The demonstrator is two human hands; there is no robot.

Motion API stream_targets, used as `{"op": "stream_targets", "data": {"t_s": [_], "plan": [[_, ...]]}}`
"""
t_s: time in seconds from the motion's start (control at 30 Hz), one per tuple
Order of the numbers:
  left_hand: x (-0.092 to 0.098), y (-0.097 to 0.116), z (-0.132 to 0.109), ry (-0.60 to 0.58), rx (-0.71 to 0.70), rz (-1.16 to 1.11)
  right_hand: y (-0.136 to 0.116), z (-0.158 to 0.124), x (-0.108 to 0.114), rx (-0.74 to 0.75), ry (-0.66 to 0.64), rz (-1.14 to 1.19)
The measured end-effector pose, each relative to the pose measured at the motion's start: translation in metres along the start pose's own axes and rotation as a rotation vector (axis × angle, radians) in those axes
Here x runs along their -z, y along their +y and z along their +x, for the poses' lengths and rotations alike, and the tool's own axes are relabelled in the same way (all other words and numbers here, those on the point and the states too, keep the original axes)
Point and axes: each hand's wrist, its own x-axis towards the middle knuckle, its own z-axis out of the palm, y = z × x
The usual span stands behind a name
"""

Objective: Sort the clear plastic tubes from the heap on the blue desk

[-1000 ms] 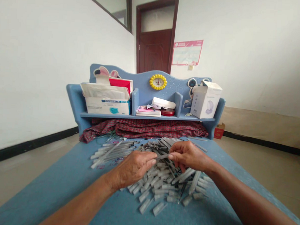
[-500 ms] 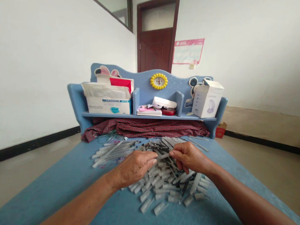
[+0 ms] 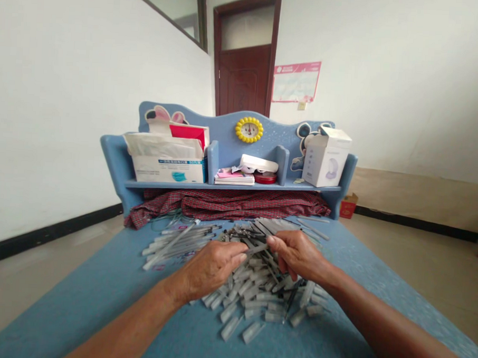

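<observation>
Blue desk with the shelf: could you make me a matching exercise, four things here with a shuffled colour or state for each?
1. Clock
2. Crumpled cloth
3. Small caps
4. Right hand

A. Pinching a slim piece
B. Yellow-rimmed
C. Translucent, whitish, heaped
D. Dark red, checked

Pairs: 1-B, 2-D, 3-C, 4-A

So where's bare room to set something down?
Bare tabletop lies left of the left forearm, and between it and the right forearm, nearer you than the translucent caps. Caps and pen parts crowd the left hand and right hand.
</observation>
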Motion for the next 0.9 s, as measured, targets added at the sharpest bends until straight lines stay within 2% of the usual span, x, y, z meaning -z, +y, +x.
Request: {"op": "stream_targets", "data": {"t_s": [0.07, 0.2, 0.37, 0.5, 0.67, 0.77, 0.9], "plan": [[0.0, 0.0, 0.0, -0.007, 0.0, -0.003, 0.001, 0.0, 0.0, 0.009, 0.014, -0.004], [0.0, 0.0, 0.0, -0.017, 0.005, -0.011, -0.001, 0.0, 0.001, -0.001, -0.045, 0.102], [0.002, 0.0, 0.001, -0.046, 0.021, -0.03, 0.0, -0.001, 0.001, -0.013, -0.035, 0.051], [0.005, 0.003, 0.001, -0.142, 0.096, -0.094, 0.002, -0.002, -0.001, -0.024, -0.084, 0.148], [0.013, 0.008, 0.002, -0.306, 0.241, -0.283, 0.001, -0.005, 0.006, -0.03, -0.147, 0.249], [0.017, 0.007, 0.002, -0.318, 0.301, -0.359, -0.001, -0.006, 0.012, -0.023, -0.119, 0.268], [0.017, 0.006, 0.002, -0.286, 0.313, -0.361, -0.005, -0.004, 0.011, 0.003, -0.003, 0.273]]}}
